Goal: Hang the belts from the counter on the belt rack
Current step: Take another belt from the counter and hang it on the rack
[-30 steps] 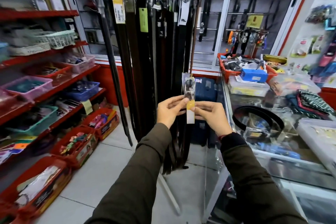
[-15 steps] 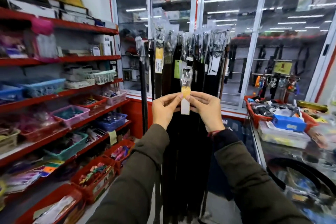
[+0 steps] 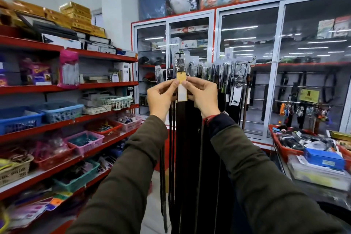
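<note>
A: While shelves [image 3: 76,89] of baskets fill the left, where is the belt [image 3: 180,138]?

B: Centre, raised before the rack [image 3: 228,66]. The left hand [image 3: 161,97] and right hand [image 3: 204,97] both pinch its tag [image 3: 182,89] below the buckle [image 3: 179,62], fingers [image 3: 175,83] clenched on it; the strap hangs down.

A: How to hang it well?

B: Probably lift the buckle's loop level with a free hook, then slide it on. The bench [image 3: 322,176] is far right.

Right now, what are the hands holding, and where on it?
Both hands, left and right, pinch one belt just below its wrapped buckle, at the tag; the strap hangs down.
</note>
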A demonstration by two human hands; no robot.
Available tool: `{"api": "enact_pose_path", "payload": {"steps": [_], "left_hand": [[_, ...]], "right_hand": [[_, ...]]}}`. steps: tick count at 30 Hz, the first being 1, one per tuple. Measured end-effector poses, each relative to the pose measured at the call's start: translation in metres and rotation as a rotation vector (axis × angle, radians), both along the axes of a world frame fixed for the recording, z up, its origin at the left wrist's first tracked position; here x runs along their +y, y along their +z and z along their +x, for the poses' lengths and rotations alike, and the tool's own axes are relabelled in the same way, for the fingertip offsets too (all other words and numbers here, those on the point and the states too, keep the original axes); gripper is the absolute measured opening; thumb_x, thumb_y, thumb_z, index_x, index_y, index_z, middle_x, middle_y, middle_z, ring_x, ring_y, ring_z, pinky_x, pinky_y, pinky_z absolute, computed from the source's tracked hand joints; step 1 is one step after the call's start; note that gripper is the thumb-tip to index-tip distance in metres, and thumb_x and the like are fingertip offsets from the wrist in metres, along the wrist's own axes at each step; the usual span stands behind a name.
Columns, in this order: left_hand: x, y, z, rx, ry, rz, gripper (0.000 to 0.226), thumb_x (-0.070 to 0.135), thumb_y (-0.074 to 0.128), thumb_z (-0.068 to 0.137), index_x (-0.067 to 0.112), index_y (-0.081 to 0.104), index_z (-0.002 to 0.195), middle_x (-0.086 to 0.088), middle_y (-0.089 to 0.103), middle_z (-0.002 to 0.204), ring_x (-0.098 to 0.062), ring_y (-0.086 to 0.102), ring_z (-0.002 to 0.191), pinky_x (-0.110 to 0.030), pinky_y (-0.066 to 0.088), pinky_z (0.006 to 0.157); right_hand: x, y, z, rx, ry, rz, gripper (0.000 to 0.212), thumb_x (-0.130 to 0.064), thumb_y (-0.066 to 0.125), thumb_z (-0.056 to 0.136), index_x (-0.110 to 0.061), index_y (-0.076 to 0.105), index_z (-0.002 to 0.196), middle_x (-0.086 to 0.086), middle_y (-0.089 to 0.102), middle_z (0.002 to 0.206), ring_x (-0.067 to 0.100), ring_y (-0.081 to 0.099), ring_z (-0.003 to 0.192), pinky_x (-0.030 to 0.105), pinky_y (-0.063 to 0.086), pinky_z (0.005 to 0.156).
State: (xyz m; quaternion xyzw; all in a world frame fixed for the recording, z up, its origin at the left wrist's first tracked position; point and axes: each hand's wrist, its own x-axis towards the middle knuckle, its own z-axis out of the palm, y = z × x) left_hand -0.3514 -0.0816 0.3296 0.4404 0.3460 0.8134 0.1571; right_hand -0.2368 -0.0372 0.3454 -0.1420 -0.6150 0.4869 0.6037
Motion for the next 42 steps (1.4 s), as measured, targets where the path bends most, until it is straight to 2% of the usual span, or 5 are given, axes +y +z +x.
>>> {"api": "enact_pose_path", "payload": {"steps": [6, 16, 21, 28, 42], "left_hand": [[0.006, 0.015, -0.018, -0.037, -0.055, -0.096, 0.028, 0.01, 0.071, 0.092, -0.006, 0.071, 0.115, -0.025, 0.073, 0.106, -0.025, 0.071, 0.086, -0.025, 0.063, 0.066], [0.034, 0.0, -0.023, -0.048, -0.034, -0.263, 0.028, 0.008, 0.069, 0.093, -0.007, 0.07, 0.116, -0.023, 0.073, 0.106, -0.03, 0.072, 0.09, -0.028, 0.062, 0.065], [0.042, -0.025, -0.012, 0.307, 0.331, -0.28, 0.043, 0.003, 0.062, 0.094, 0.005, 0.06, 0.137, -0.013, 0.067, 0.132, -0.024, 0.066, 0.119, -0.033, 0.052, 0.104], [0.046, -0.113, 0.03, 0.803, 0.677, -0.275, 0.068, 0.029, 0.052, 0.099, 0.021, 0.021, 0.159, -0.003, 0.006, 0.169, -0.024, 0.001, 0.157, -0.041, 0.012, 0.127], [0.061, -0.263, 0.167, 1.182, 0.456, -0.499, 0.068, 0.035, 0.047, 0.098, 0.018, 0.021, 0.159, -0.006, 0.003, 0.17, -0.027, -0.005, 0.157, -0.05, 0.0, 0.128]], "right_hand": [[0.008, 0.018, -0.015, -0.084, -0.038, -0.028, 0.029, -0.003, 0.074, 0.086, 0.007, 0.069, 0.112, 0.025, 0.074, 0.106, 0.025, 0.072, 0.086, 0.027, 0.064, 0.066], [0.045, -0.005, -0.028, -0.221, -0.17, -0.048, 0.025, -0.004, 0.069, 0.088, -0.004, 0.072, 0.113, 0.018, 0.075, 0.112, 0.028, 0.073, 0.105, 0.047, 0.061, 0.089], [0.04, -0.04, -0.018, -0.36, -0.44, 0.166, 0.036, -0.002, 0.053, 0.094, -0.007, 0.064, 0.128, 0.011, 0.068, 0.129, 0.019, 0.065, 0.113, 0.006, 0.043, 0.089], [0.044, -0.125, 0.028, -0.621, -0.78, 0.428, 0.054, -0.022, 0.051, 0.099, -0.018, 0.037, 0.15, 0.006, 0.012, 0.167, 0.029, 0.0, 0.157, 0.043, 0.007, 0.125], [0.036, -0.276, 0.189, -1.102, -0.96, 0.233, 0.065, -0.025, 0.051, 0.097, -0.02, 0.024, 0.156, 0.008, 0.002, 0.169, 0.033, -0.007, 0.156, 0.06, 0.001, 0.124]]}}
